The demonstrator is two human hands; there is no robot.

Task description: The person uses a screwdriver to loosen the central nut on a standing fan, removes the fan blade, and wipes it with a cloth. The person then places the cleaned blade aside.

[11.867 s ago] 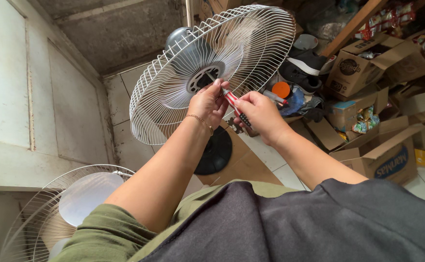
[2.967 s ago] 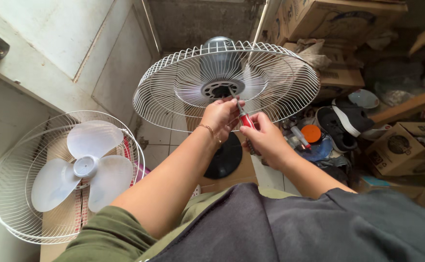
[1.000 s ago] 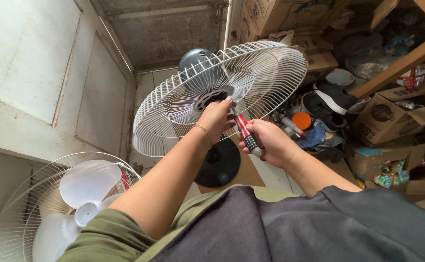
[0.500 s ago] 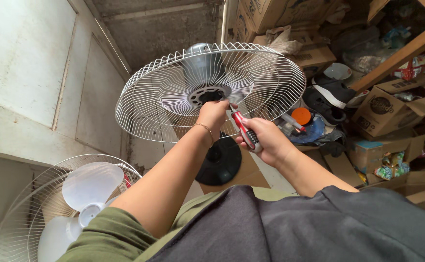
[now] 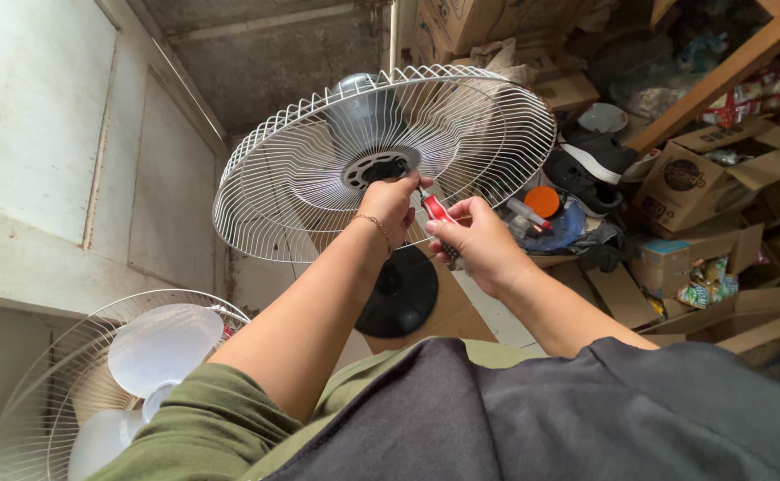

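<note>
A white wire fan guard (image 5: 319, 178) on a stand fan faces me, with its grey motor housing (image 5: 359, 107) behind and a dark centre hub (image 5: 374, 167). My left hand (image 5: 390, 203) pinches at the hub's lower right edge, a thin bracelet on its wrist. My right hand (image 5: 477, 242) grips a red-handled screwdriver (image 5: 434, 209) whose tip points up at the hub beside the left fingers. The fan's round black base (image 5: 401, 292) stands on the floor below my hands.
A second fan (image 5: 132, 374) with white blades and wire guard lies at lower left against a pale wall (image 5: 43, 160). Cardboard boxes (image 5: 702, 178), shoes (image 5: 595, 156), an orange lid (image 5: 541, 201) and clutter fill the right side. A wooden beam (image 5: 719, 71) slants above.
The view shifted slightly, and the guard sits a little to the right. My right hand slid back along the screwdriver, its tip staying at the hub. My left hand stays at the hub.
</note>
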